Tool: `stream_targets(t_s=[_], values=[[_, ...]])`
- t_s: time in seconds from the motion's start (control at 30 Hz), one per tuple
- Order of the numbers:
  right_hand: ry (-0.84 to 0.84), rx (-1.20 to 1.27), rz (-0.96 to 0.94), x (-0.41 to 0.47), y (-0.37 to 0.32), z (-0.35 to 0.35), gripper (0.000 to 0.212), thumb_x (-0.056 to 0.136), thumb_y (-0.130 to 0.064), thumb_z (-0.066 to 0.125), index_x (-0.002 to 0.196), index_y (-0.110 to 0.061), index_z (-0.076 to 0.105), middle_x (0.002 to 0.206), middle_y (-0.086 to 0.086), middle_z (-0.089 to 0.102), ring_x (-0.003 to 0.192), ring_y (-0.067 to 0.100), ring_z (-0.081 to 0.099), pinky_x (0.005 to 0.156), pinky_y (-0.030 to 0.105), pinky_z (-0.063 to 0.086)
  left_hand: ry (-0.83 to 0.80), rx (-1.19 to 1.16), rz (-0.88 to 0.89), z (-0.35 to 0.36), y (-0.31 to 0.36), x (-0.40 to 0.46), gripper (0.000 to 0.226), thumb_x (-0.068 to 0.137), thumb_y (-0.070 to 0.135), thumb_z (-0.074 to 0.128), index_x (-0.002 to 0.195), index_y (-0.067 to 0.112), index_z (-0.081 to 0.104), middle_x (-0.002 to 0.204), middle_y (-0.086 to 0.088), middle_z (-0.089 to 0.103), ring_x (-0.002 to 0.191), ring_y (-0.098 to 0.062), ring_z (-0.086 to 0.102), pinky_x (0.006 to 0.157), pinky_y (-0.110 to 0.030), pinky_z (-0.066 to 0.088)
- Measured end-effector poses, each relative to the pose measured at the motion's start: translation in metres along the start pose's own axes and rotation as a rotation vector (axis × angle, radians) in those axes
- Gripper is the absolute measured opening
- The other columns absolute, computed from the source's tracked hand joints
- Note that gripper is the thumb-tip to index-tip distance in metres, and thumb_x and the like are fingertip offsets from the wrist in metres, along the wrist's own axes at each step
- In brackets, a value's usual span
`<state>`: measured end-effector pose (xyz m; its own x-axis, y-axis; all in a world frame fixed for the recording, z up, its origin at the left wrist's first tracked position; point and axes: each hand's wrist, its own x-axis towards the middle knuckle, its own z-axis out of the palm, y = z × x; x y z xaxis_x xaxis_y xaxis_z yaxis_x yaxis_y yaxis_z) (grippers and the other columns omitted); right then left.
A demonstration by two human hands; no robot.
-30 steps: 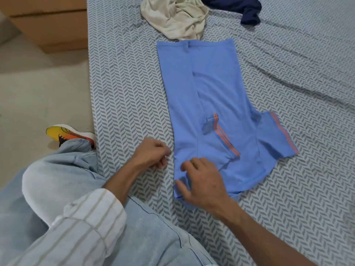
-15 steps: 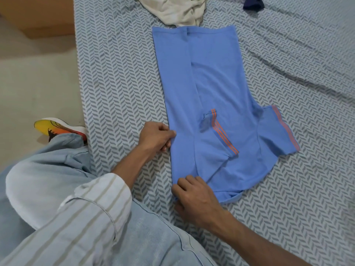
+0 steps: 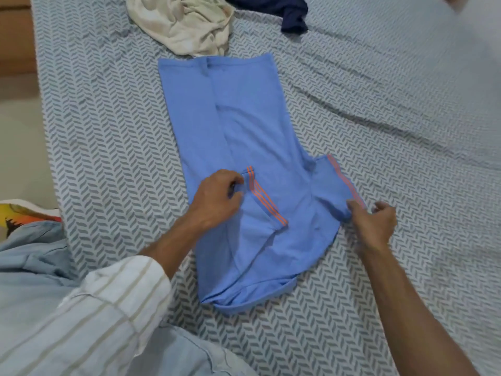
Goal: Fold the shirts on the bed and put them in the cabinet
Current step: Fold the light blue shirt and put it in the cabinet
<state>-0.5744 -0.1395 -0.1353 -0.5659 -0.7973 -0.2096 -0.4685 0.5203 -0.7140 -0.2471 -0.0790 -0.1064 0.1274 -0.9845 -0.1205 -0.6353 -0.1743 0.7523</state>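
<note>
A light blue shirt (image 3: 244,126) with orange-striped sleeve hems lies flat on the bed, its left side folded over the body. My left hand (image 3: 217,199) lies on the folded-in left sleeve and pinches its striped hem with curled fingers. My right hand (image 3: 371,221) is at the outer edge of the right sleeve, thumb and fingers pinching the striped hem. A crumpled cream shirt (image 3: 184,23) and a dark navy shirt (image 3: 284,12) lie beyond the blue one.
The bed (image 3: 379,131) has a grey-and-white chevron sheet with wrinkles at the right. My knee in light jeans (image 3: 32,267) presses against the bed's left edge. A yellow-orange shoe (image 3: 21,215) is on the beige floor. Wooden furniture (image 3: 13,36) stands at the far left.
My left hand moved from the shirt's left edge onto the folded sleeve. My right hand left the collar end and went right to the other sleeve's hem.
</note>
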Motion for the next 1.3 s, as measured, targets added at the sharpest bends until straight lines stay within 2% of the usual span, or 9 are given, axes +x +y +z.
stream_targets(t_s=[0.07, 0.17, 0.37, 0.63, 0.73, 0.8, 0.9, 1.03, 1.3], values=[[-0.120, 0.324, 0.203, 0.018, -0.004, -0.003, 0.033, 0.069, -0.031, 0.085, 0.076, -0.013, 0.058, 0.069, 0.011, 0.064, 0.057, 0.019, 0.056, 0.054, 0.030, 0.049, -0.016, -0.047, -0.081, 0.010, 0.006, 0.009, 0.029, 0.083, 0.015, 0.064, 0.111, 0.009, 0.070, 0.107, -0.012, 0.070, 0.095, -0.028, 0.067, 0.087, -0.028, 0.046], [-0.199, 0.434, 0.275, 0.023, -0.015, 0.004, 0.030, 0.079, -0.003, 0.075, 0.060, -0.011, 0.054, 0.041, -0.004, 0.054, 0.046, 0.012, 0.049, 0.037, 0.017, 0.039, 0.033, -0.189, -0.269, 0.013, 0.001, 0.018, 0.030, 0.084, 0.004, 0.062, 0.112, 0.013, 0.059, 0.096, -0.005, 0.068, 0.085, -0.022, 0.063, 0.078, -0.029, 0.045], [-0.210, 0.415, -0.238, -0.030, -0.064, 0.011, 0.019, 0.086, -0.009, 0.072, 0.074, -0.020, 0.062, 0.068, -0.006, 0.060, 0.063, 0.003, 0.049, 0.060, 0.022, 0.044, -0.017, -0.755, -0.577, -0.001, 0.000, 0.032, 0.029, 0.080, -0.012, 0.060, 0.103, 0.006, 0.058, 0.080, -0.020, 0.057, 0.051, -0.015, 0.040, 0.046, -0.023, 0.032], [-0.368, 0.334, -0.646, -0.118, -0.106, 0.027, 0.018, 0.087, -0.011, 0.072, 0.092, -0.027, 0.067, 0.093, -0.020, 0.071, 0.083, 0.000, 0.066, 0.069, 0.021, 0.051, -0.142, -0.337, -0.283, 0.011, -0.010, 0.032, 0.035, 0.069, 0.026, 0.047, 0.085, 0.005, 0.069, 0.072, -0.003, 0.056, 0.068, -0.012, 0.048, 0.063, -0.029, 0.037], [-0.546, 0.224, -0.970, -0.144, -0.094, 0.036, 0.015, 0.082, -0.008, 0.073, 0.095, -0.015, 0.068, 0.111, -0.004, 0.070, 0.102, 0.013, 0.067, 0.085, 0.026, 0.052, -0.151, -0.698, -0.501, -0.003, 0.000, 0.039, 0.010, 0.090, 0.020, 0.053, 0.088, 0.013, 0.060, 0.068, -0.010, 0.050, 0.063, -0.016, 0.042, 0.055, -0.027, 0.033], [-0.650, 0.065, -1.209, -0.153, -0.083, 0.046, 0.014, 0.081, -0.006, 0.075, 0.092, -0.012, 0.069, 0.116, -0.001, 0.069, 0.106, 0.017, 0.065, 0.091, 0.030, 0.050, -0.207, -0.877, -0.670, -0.018, 0.001, 0.044, 0.044, 0.105, 0.045, 0.039, 0.082, 0.013, 0.058, 0.059, -0.003, 0.056, 0.057, -0.016, 0.046, 0.052, -0.024, 0.039], [-0.782, -0.159, -1.434, -0.162, -0.064, 0.062, 0.009, 0.085, -0.012, 0.067, 0.093, -0.014, 0.068, 0.115, 0.000, 0.069, 0.098, 0.021, 0.065, 0.084, 0.032, 0.047, -0.216, -0.876, -0.728, -0.025, -0.008, 0.054, 0.065, 0.094, 0.070, 0.041, 0.084, 0.011, 0.066, 0.080, -0.005, 0.066, 0.080, -0.023, 0.060, 0.085, -0.036, 0.050], [-0.802, -0.257, -1.452, -0.169, -0.053, 0.069, 0.009, 0.088, -0.018, 0.063, 0.094, -0.015, 0.069, 0.112, 0.000, 0.070, 0.098, 0.020, 0.063, 0.087, 0.023, 0.038, -0.139, -0.737, -0.666, -0.016, -0.012, 0.058, 0.031, 0.083, 0.031, 0.081, 0.091, 0.002, 0.074, 0.093, -0.011, 0.073, 0.093, -0.024, 0.067, 0.089, -0.038, 0.056], [-0.934, -0.135, -1.200, -0.164, -0.072, 0.053, 0.011, 0.091, -0.028, 0.068, 0.094, -0.017, 0.070, 0.096, -0.008, 0.071, 0.089, 0.011, 0.067, 0.077, 0.035, 0.054, -0.161, -0.583, -0.688, -0.020, -0.010, 0.071, 0.035, 0.067, 0.019, 0.092, 0.087, 0.001, 0.070, 0.088, -0.011, 0.070, 0.079, -0.024, 0.066, 0.082, -0.039, 0.059]])
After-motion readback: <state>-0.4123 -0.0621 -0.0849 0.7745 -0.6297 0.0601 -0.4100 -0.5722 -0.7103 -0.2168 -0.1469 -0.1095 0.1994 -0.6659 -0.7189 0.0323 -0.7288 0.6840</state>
